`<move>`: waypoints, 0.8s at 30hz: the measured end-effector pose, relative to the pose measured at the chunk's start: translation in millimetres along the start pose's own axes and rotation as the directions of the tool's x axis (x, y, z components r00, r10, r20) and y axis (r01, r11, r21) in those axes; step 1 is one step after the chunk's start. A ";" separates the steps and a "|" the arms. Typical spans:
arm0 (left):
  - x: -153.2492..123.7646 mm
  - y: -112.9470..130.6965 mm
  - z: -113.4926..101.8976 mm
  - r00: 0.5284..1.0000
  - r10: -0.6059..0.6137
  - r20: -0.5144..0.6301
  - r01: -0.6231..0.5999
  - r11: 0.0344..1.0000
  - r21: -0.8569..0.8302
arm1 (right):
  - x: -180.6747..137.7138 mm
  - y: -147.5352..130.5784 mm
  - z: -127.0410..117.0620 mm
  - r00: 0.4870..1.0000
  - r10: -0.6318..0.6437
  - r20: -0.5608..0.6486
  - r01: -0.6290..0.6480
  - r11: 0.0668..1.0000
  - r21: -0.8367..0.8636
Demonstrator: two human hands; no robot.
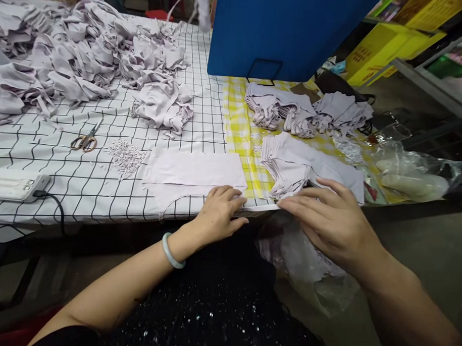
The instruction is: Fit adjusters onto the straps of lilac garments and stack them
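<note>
A folded pale lilac cloth piece (195, 167) lies flat at the table's front edge, with a curved strap-like part hanging toward me. My left hand (222, 210), a pale bangle on its wrist, rests its fingers on the cloth's lower right corner; they look spread and loosely bent. To the right, my right hand (328, 219) hovers at the table edge with fingers stretched out and nothing visible in them. Just behind it sits a stack of similar cloth pieces (310, 163); the fingers overlap its near edge, and I cannot tell whether they touch.
Scissors (86, 139) and a heap of small scraps (126, 158) lie left of the cloth. Large cloth piles (87, 52) cover the back left. A blue board (281, 33) stands behind more stacked pieces (282, 106). A white power bank (16, 184) with a cable sits front left.
</note>
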State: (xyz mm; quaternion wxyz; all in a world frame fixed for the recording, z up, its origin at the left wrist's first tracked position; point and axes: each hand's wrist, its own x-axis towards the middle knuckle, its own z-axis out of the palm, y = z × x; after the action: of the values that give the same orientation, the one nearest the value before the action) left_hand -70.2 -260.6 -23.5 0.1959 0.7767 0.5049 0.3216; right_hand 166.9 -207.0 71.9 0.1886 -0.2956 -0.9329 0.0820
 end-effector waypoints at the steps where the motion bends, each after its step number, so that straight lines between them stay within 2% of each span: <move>1: 6.5 3.7 -0.5 1.000 -0.005 0.009 0.005 0.997 -0.082 | 12.0 4.2 1.8 1.000 -0.023 0.010 0.023 1.000 0.012; 3: 17.2 8.4 -0.4 0.998 -0.039 0.047 0.052 0.951 -0.306 | 31.2 11.7 7.3 0.999 -0.047 0.014 0.046 0.998 0.034; 5: 22.2 9.1 1.0 0.994 -0.088 0.065 0.109 0.844 -0.525 | 39.9 15.9 15.4 0.998 0.028 -0.048 -0.025 0.998 0.058; 7: 21.6 6.6 3.5 0.992 -0.122 0.024 0.109 0.760 -0.641 | 37.7 14.3 26.5 0.961 0.241 -0.139 -0.218 0.963 0.159; 8: 19.9 4.9 5.1 0.992 -0.123 -0.010 0.086 0.754 -0.652 | 33.9 10.9 33.2 0.918 0.377 -0.124 -0.334 0.903 0.270; 9: 17.7 3.1 6.8 0.993 -0.108 -0.041 0.058 0.770 -0.635 | 29.3 6.1 40.6 0.868 0.495 -0.047 -0.435 0.802 0.409; 10: 15.4 1.4 8.5 0.995 -0.076 -0.062 0.024 0.802 -0.596 | 25.0 0.3 48.3 0.819 0.567 0.086 -0.514 0.659 0.550; 12: 10.9 -1.0 11.8 0.997 0.017 -0.077 -0.052 0.879 -0.475 | 19.9 -11.8 62.9 0.749 0.549 0.371 -0.598 0.319 0.736; 13: 8.9 -1.9 13.2 0.996 0.055 -0.073 -0.080 0.913 -0.400 | 19.8 -16.9 68.9 0.733 0.503 0.458 -0.608 0.181 0.773; 14: 7.0 -2.6 14.6 0.995 0.078 -0.064 -0.095 0.941 -0.324 | 21.1 -20.5 73.5 0.725 0.473 0.502 -0.605 0.087 0.792; 17: 1.3 -4.7 18.6 0.998 0.063 -0.017 -0.064 0.989 -0.130 | 30.9 -22.8 77.8 0.699 0.443 0.561 -0.609 -0.041 0.792; 19: -2.4 -6.4 21.9 0.999 0.050 0.018 -0.049 0.997 -0.058 | 39.0 -19.4 73.8 0.683 0.415 0.601 -0.613 -0.122 0.781; 21: -5.5 -7.7 25.3 0.998 0.058 0.039 -0.057 0.998 -0.033 | 46.2 -15.9 67.3 0.688 0.403 0.604 -0.580 -0.195 0.791; 24: -7.0 -6.4 25.2 0.996 0.082 0.033 -0.079 0.993 -0.090 | 52.3 -15.7 58.1 0.718 0.450 0.531 -0.491 -0.213 0.845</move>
State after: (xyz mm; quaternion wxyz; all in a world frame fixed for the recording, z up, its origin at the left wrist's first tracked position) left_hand -58.9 -263.7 -47.7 0.2261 0.7926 0.4549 0.3371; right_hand 96.0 -191.7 38.7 0.2753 -0.4052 -0.4211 0.7634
